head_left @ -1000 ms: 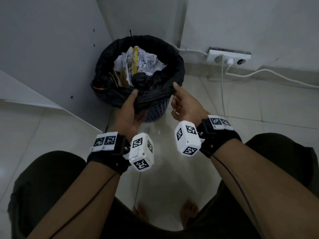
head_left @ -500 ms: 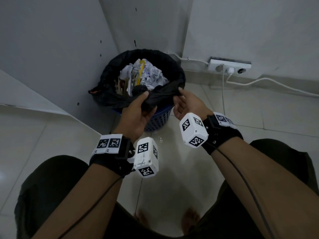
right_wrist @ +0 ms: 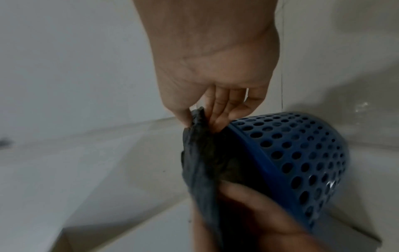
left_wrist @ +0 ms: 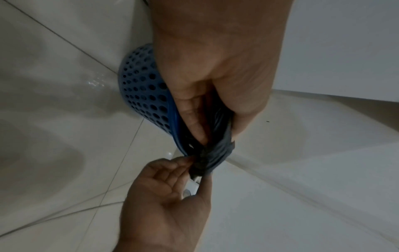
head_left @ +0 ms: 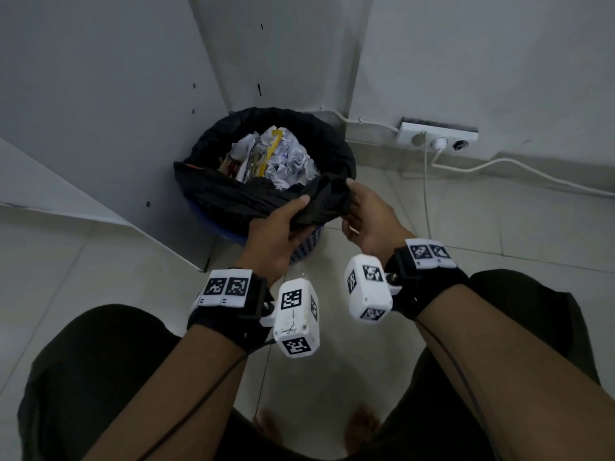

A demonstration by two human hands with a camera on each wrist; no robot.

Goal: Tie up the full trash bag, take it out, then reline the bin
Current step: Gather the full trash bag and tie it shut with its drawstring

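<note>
A black trash bag (head_left: pixel 233 197) lines a blue perforated bin (head_left: pixel 306 246) in the corner and is full of crumpled paper (head_left: pixel 286 158). Its near rim is pulled off the bin and gathered into a bunch. My left hand (head_left: pixel 283 224) grips that bunch of plastic (left_wrist: pixel 212 153) from below. My right hand (head_left: pixel 361 211) pinches the end of the same bunch (right_wrist: pixel 197 119) between thumb and fingertips. The bin's blue wall (right_wrist: pixel 302 153) shows just under both hands. The far rim of the bag still hangs over the bin.
White panels (head_left: pixel 100 111) close off the left and back of the corner. A white power strip (head_left: pixel 439 136) with plugged cables (head_left: pixel 499 164) lies on the floor against the right wall. Pale floor tiles (head_left: pixel 499 227) spread to the right. My bare feet (head_left: pixel 361 427) are below.
Both hands lifted the bag's near edge off the bin rim and drew it together into one bunch. The right hand moved in to meet the left.
</note>
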